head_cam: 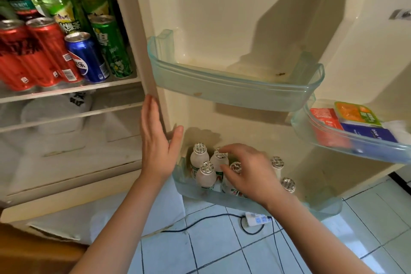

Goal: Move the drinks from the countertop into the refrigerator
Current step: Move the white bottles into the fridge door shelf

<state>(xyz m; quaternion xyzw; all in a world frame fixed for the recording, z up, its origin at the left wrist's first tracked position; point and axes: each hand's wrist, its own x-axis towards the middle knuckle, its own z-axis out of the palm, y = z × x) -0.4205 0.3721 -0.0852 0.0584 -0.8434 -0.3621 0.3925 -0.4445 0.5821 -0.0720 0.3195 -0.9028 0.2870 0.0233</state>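
The refrigerator stands open in front of me. Several small white bottles with foil caps (pixel 204 168) stand in the bottom door bin (pixel 320 206). My right hand (pixel 249 173) is over them, its fingers curled round the top of one bottle (pixel 235 168) in the middle of the bin. My left hand (pixel 155 138) lies flat with straight fingers against the edge of the refrigerator door (pixel 153 87). On the top inner shelf (pixel 66 91) at the left stand red cans (pixel 46 51), a blue can (pixel 86 58), a green can (pixel 111 46) and green bottles (pixel 60 4).
The middle door bin (pixel 233 89) holds nothing. A bin at the right (pixel 355 142) holds red, orange and blue packets. A white power strip (pixel 258 220) with a black cable lies on the tiled floor below the door. A white drawer sits under the shelf.
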